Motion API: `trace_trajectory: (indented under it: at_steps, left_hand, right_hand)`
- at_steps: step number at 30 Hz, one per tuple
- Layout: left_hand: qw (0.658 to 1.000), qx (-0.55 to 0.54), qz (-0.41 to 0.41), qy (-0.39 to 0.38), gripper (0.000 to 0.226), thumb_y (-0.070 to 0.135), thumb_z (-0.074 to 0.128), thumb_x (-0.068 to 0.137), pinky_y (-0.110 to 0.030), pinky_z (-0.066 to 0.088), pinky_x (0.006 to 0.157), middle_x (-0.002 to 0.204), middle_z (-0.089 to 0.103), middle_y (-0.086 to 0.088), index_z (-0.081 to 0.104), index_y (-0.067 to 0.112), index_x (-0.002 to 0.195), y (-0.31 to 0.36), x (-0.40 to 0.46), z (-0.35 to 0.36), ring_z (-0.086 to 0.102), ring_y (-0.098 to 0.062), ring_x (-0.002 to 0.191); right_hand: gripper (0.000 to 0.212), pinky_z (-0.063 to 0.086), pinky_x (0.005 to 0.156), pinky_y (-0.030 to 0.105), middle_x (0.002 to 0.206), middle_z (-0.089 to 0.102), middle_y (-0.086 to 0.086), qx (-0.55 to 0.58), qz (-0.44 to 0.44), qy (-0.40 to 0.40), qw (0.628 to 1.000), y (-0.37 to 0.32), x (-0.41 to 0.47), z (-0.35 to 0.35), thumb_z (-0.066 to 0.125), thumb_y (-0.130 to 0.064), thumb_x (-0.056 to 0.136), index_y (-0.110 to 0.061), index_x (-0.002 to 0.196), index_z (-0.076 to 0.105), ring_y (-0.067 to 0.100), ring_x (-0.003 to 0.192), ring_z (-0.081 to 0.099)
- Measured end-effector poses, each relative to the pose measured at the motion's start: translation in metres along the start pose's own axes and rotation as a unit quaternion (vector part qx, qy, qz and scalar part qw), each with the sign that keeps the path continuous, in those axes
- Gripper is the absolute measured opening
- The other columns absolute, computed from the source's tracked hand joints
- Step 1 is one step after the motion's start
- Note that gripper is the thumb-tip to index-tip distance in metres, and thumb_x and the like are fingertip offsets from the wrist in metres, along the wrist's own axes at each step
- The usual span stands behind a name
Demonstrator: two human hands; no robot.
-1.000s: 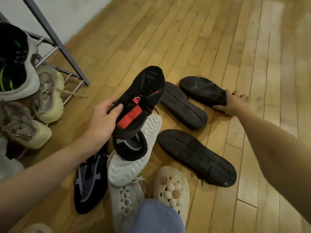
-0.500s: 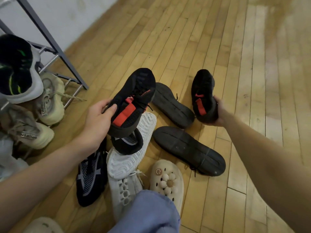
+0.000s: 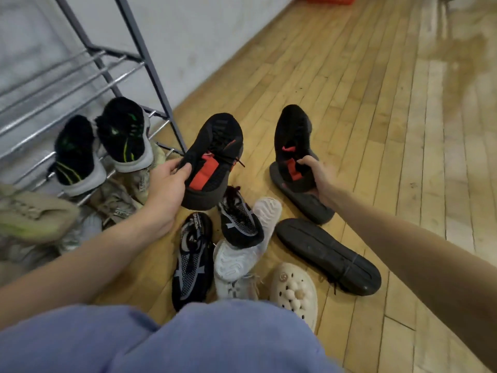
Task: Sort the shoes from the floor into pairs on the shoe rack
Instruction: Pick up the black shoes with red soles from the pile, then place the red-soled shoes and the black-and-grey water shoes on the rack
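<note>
While each of the hands grips one black-and-red sneaker, left hand (image 3: pixel 168 181) on the left sneaker (image 3: pixel 212 160), right hand (image 3: pixel 318 172) on the right sneaker (image 3: pixel 293 141), both hang above the floor pile (image 3: pixel 242 238). Just left stands the shoe rack (image 3: pixel 113 84); bare wood floor (image 3: pixel 390 117) spreads right.

This looks like a home, perhaps an entry area. A metal shoe rack (image 3: pixel 113 76) stands against a plain pale wall (image 3: pixel 204 36), up and left of the fingers (image 3: pixel 185 168), with worn sneakers on its rails. A wooden plank floor (image 3: pixel 376 103) stretches beyond the fingers, strewn with everyday shoes and a slipper below them.
</note>
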State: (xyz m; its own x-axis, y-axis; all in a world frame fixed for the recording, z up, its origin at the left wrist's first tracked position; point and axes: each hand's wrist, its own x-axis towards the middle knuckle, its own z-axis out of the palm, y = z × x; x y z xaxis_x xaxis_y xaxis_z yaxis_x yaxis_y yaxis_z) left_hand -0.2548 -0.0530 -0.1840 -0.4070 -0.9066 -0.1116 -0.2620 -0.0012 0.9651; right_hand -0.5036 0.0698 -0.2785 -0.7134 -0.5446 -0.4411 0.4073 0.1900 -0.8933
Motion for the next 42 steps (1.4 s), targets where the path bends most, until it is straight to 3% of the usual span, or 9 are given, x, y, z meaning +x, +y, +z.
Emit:
trace_trajectory:
  at_steps: [3,8,11,14,18,22,29,35,42]
  left_hand:
    - [0.998,-0.014,0.037,0.049,0.019,0.01,0.046,0.1,-0.016,0.047,0.063,0.083,0.064,0.006,0.063,0.016,0.104,0.023,-0.014,-0.044,0.06,-0.007,0.075]
    - [0.986,-0.004,0.092,0.136,0.018,0.015,0.049,0.097,-0.029,0.052,0.081,0.092,0.068,0.003,0.065,0.022,0.1,0.047,-0.039,-0.117,0.065,-0.015,0.088]
    - [0.977,-0.011,0.103,0.185,0.02,0.013,0.046,0.098,-0.018,0.052,0.071,0.091,0.068,0.0,0.064,0.016,0.104,0.054,-0.05,-0.151,0.065,-0.014,0.085]
    - [0.969,-0.038,0.102,0.222,0.02,0.01,0.043,0.099,-0.011,0.045,0.056,0.081,0.064,0.006,0.062,0.014,0.1,0.06,-0.053,-0.171,0.06,-0.004,0.071]
    - [0.968,-0.044,0.064,0.24,0.024,0.012,0.047,0.094,-0.031,0.047,0.073,0.08,0.065,0.0,0.065,0.019,0.082,0.061,-0.037,-0.19,0.062,-0.021,0.083]
    - [0.969,-0.083,0.031,0.229,0.021,0.01,0.045,0.094,-0.043,0.05,0.084,0.088,0.067,-0.008,0.064,0.017,0.086,0.059,-0.012,-0.193,0.064,-0.029,0.093]
    - [0.964,-0.128,0.048,0.227,0.023,0.01,0.044,0.092,-0.035,0.043,0.073,0.089,0.063,-0.014,0.062,-0.003,0.1,0.052,0.064,-0.188,0.057,-0.024,0.083]
    - [0.95,-0.166,0.056,0.257,0.013,0.011,0.043,0.096,-0.026,0.041,0.067,0.086,0.056,-0.005,0.054,0.005,0.1,0.052,0.116,-0.177,0.051,-0.014,0.075]
    - [0.963,0.014,0.037,0.267,0.033,0.032,0.03,0.104,-0.028,0.037,0.079,0.101,0.055,-0.003,0.053,0.009,0.105,0.047,0.125,-0.165,0.052,-0.014,0.089]
  right_hand:
    - [0.042,0.06,0.062,0.043,0.113,0.065,0.018,0.025,-0.022,-0.087,0.996,-0.025,-0.03,0.053,0.066,-0.024,0.08,-0.017,0.117,0.049,0.04,0.084,0.072]
    - [0.045,0.053,0.084,0.064,0.118,0.066,0.018,0.05,-0.056,-0.182,0.98,-0.054,-0.082,0.126,0.071,-0.031,0.065,-0.022,0.105,0.054,0.045,0.1,0.067]
    - [0.059,0.051,0.082,0.068,0.117,0.067,0.02,0.028,-0.074,-0.217,0.973,-0.068,-0.108,0.164,0.072,-0.033,0.06,-0.014,0.114,0.06,0.045,0.101,0.066]
    - [0.046,0.051,0.084,0.066,0.112,0.071,0.017,0.005,-0.076,-0.249,0.966,-0.08,-0.125,0.198,0.07,-0.032,0.07,-0.012,0.111,0.066,0.042,0.1,0.068]
    - [0.027,0.059,0.079,0.052,0.109,0.071,0.015,-0.026,-0.048,-0.307,0.95,-0.099,-0.137,0.237,0.06,-0.027,0.088,-0.013,0.111,0.062,0.036,0.094,0.069]
    - [0.039,0.06,0.071,0.046,0.111,0.07,0.016,-0.037,-0.042,-0.316,0.947,-0.111,-0.126,0.271,0.065,-0.029,0.086,-0.01,0.12,0.058,0.036,0.097,0.07]
    - [0.035,0.061,0.064,0.049,0.112,0.067,0.018,-0.01,-0.055,-0.271,0.961,-0.145,-0.078,0.333,0.068,-0.024,0.086,-0.01,0.116,0.057,0.035,0.092,0.069]
    - [0.043,0.06,0.057,0.047,0.114,0.066,0.019,-0.059,-0.066,-0.259,0.962,-0.161,-0.039,0.366,0.068,-0.028,0.086,-0.008,0.122,0.054,0.037,0.093,0.068]
    - [0.055,0.058,0.053,0.05,0.116,0.064,0.02,0.041,-0.023,-0.198,0.979,-0.144,-0.015,0.363,0.038,-0.055,0.097,-0.01,0.126,0.049,0.038,0.092,0.067]
